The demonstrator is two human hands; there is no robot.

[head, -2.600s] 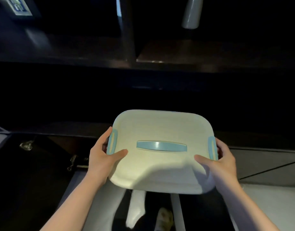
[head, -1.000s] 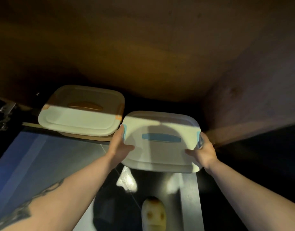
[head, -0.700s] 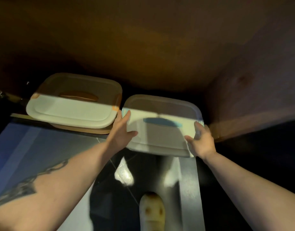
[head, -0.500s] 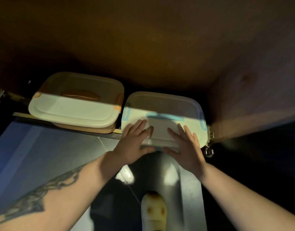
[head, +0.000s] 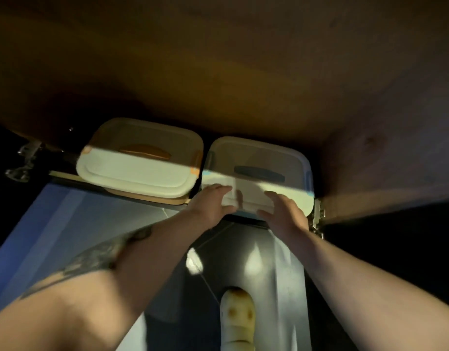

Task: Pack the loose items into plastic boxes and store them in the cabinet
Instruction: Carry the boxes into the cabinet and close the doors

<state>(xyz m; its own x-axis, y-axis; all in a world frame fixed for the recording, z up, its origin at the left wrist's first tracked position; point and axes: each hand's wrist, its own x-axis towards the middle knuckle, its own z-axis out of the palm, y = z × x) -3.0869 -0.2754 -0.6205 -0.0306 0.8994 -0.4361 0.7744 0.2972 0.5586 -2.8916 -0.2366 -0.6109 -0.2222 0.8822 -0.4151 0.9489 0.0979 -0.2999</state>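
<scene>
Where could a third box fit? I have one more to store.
Crowded: the orange-handled box and blue-handled box fill the shelf front, nearly touching; the blue one sits by the right wall. Only dark space behind them looks free; its depth is unclear.

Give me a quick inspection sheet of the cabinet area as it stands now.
Surface: cabinet shelf, front edge visible, holds both boxes.
Job's things: blue-handled box on the shelf at right; orange-handled box beside it at left, lids on.
Clutter: nothing seen.
Hands: left hand and right hand flat and open against the blue-handled box's near edge.
Cables: nothing seen.
Surroundings: dim wooden cabinet interior; door hinge at right, another at left; glossy floor below.
</scene>
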